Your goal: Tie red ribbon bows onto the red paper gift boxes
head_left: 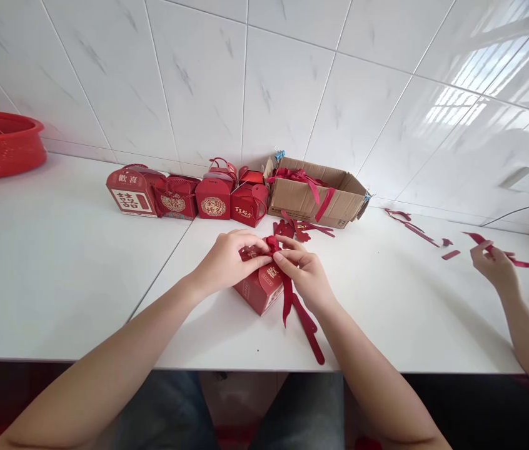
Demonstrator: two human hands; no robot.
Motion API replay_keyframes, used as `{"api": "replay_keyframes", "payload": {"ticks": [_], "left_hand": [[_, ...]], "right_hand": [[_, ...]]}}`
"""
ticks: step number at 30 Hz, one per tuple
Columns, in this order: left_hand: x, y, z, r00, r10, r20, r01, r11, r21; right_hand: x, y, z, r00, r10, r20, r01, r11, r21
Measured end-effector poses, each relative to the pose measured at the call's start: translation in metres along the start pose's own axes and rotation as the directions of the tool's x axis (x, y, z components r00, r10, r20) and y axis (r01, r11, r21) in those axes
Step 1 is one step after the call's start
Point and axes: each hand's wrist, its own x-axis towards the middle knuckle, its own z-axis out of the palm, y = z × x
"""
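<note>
In front of me on the white table stands a red gift box [259, 289] with gold lettering. A red ribbon [272, 245] is gathered at its top, and one end hangs down the right side. My left hand [232, 255] pinches the ribbon between thumb and fingers from the left. From the right, my right hand [302, 270] has its thumb and fingertips closed on the same ribbon. Beside the box, partly behind my right wrist, lies a flat red paper strip [310, 337].
Several decorated red boxes [177, 199] line the tiled wall. Next to them is a cardboard box [309, 206] of ribbons, with red scraps [292, 230] before it. A red basket [4, 147] stands far left. At right, another person's hand [494, 265] holds a ribbon.
</note>
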Motion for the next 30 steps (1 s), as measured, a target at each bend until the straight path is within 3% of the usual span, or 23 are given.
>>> {"api": "replay_keyframes", "payload": {"ticks": [3, 8, 13, 22, 30], "left_hand": [[0.010, -0.006, -0.001, 1.000, 0.001, -0.003, -0.001, 1.000, 0.000], [0.030, -0.011, -0.007, 0.992, 0.127, 0.019, -0.129, 0.980, 0.154], [0.033, -0.011, -0.004, 0.984, 0.177, -0.020, -0.171, 0.970, 0.174], [0.022, -0.013, 0.012, 0.981, 0.126, -0.148, -0.094, 0.974, 0.204], [0.022, -0.003, 0.000, 0.993, 0.114, -0.009, -0.108, 0.965, 0.237]], "right_hand": [[0.000, 0.005, 0.001, 0.999, -0.023, -0.047, 0.020, 0.998, -0.064], [-0.001, 0.009, 0.005, 0.974, -0.167, -0.154, 0.115, 0.947, -0.299], [-0.001, 0.008, 0.003, 0.955, -0.256, -0.152, 0.162, 0.875, -0.456], [0.004, 0.013, -0.003, 0.963, -0.241, -0.119, 0.175, 0.898, -0.403], [0.013, -0.001, -0.017, 0.976, -0.182, -0.117, 0.142, 0.947, -0.288]]}}
